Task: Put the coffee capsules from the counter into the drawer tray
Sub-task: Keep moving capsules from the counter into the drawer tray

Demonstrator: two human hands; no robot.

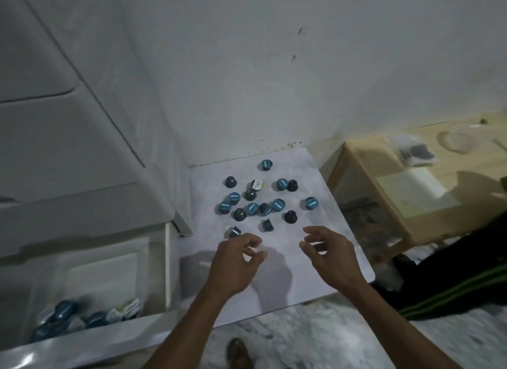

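Both hands hover low over the near part of the desk (274, 292), just short of the scattered coffee capsules (263, 201). The left hand (236, 261) has its fingers curled loosely inward; whether it already pinches something small is too blurred to tell, though nothing shows between the fingertips. The right hand (329, 253) is spread open and empty, fingers bent toward the pile.

The likeliest slip from here is a knock rather than a drop. The capsules lie close together in the centre of the frame, several touching, so fingers closing on one could nudge its neighbours. They look small, round and smooth, and a pushed one would probably roll toward the desk's right edge and fall to the floor. Scooping several at once could also let one slide out of the palm on the way to the drawer (90, 292) at the lower left, where the tray (153, 259) already holds a few capsules.

The capsules on the desk are dark, stubby cups with teal foil lids carrying white lettering. Some sit lid up, some are tipped on their sides, and two nearest the hands, one just beside the left fingertips (235, 232), lie tilted apart from the main cluster.
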